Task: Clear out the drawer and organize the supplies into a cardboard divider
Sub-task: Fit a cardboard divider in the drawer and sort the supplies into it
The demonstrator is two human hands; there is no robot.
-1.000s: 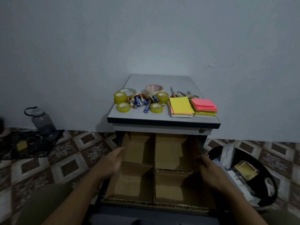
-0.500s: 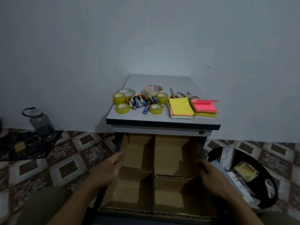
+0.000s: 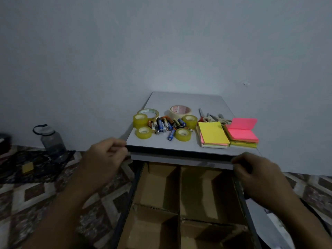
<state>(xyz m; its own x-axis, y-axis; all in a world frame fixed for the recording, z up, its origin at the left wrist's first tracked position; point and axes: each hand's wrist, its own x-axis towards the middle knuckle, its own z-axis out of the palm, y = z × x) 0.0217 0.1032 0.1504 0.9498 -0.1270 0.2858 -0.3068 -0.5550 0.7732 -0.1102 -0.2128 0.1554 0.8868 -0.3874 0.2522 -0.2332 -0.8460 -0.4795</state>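
Note:
A cardboard divider point(image 3: 180, 193) with empty compartments sits in the open drawer point(image 3: 129, 198) below the cabinet top point(image 3: 185, 99). On that top lie several yellow tape rolls point(image 3: 140, 120), a pile of batteries point(image 3: 162, 125), a masking tape roll point(image 3: 180, 111), scissors point(image 3: 212, 118), a yellow sticky-note pad point(image 3: 212, 133) and a pink pad point(image 3: 241, 134). My left hand point(image 3: 105, 159) hovers by the top's front left corner, fingers loosely curled and holding nothing. My right hand point(image 3: 258, 177) is at the front right edge, also loosely curled and holding nothing.
A water bottle point(image 3: 53, 142) stands on the patterned floor at the left, beside a dark cloth point(image 3: 41, 166) with a small yellow block point(image 3: 27, 168). White paper point(image 3: 269, 223) lies right of the drawer. A plain wall is behind the cabinet.
Both hands have let go of the divider's sides and risen to the front edge of the cabinet top. The view has moved closer to the cabinet.

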